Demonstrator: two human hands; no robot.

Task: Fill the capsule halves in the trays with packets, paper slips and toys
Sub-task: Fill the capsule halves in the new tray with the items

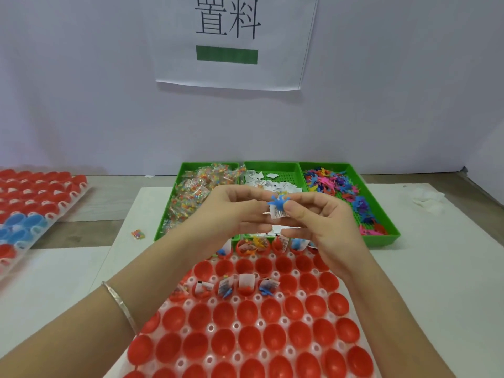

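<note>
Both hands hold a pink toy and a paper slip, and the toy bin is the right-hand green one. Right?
No: the head view shows the toy is blue, not pink. The left hand and right hand do hold it with a paper slip, and the toy bin is the right-hand green one.

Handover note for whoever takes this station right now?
Left hand pinches a paper slip; right hand pinches a blue toy, both above the capsule tray.
Supplies behind it: packets, slips, toys in green bins.
Done: some halves in the far row and several in the third row are filled.
Left: the other red halves are empty; one stray packet lies left of the bins.
</note>
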